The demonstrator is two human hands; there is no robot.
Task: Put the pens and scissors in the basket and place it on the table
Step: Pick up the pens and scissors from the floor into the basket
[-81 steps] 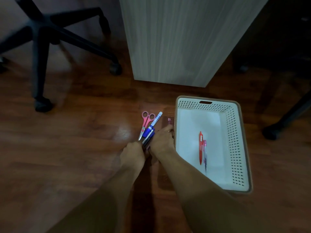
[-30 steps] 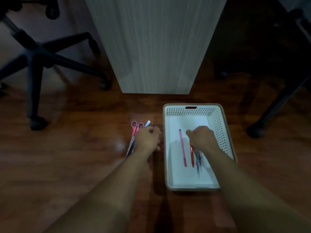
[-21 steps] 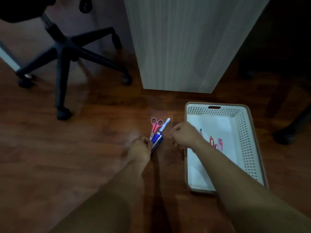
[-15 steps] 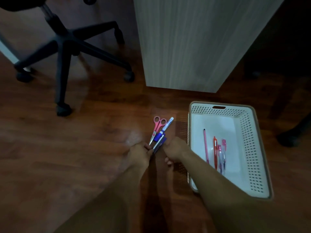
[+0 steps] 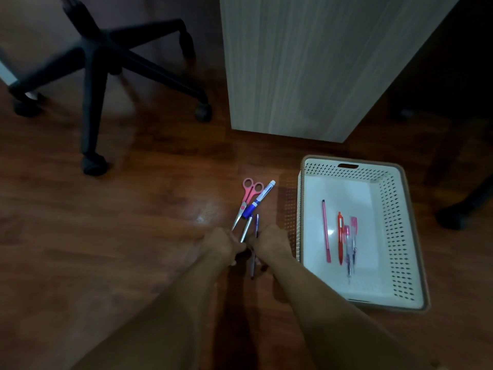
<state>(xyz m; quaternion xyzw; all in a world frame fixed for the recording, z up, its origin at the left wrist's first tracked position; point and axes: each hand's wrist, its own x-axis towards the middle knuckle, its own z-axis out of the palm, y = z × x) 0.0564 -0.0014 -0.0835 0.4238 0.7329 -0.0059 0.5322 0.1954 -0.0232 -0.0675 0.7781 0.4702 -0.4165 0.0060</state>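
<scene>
On the wooden floor lie pink scissors and a blue-and-white marker, side by side. Just below them a silver pen runs down into my left hand, whose fingers are closed at its lower end. My right hand is shut on a thin blue pen that sticks out above and below the fist. The white perforated basket stands on the floor to the right of my hands. Inside it lie a pink pen, a red pen and two pink-capped clear pens.
A grey wood-grain cabinet panel rises behind the basket. A black office chair base with casters spreads at the upper left. Another dark caster sits at the right edge.
My right hand left the basket, where several pens now lie, and came back to the pile on the floor. It now grips a thin blue pen beside my left hand.
</scene>
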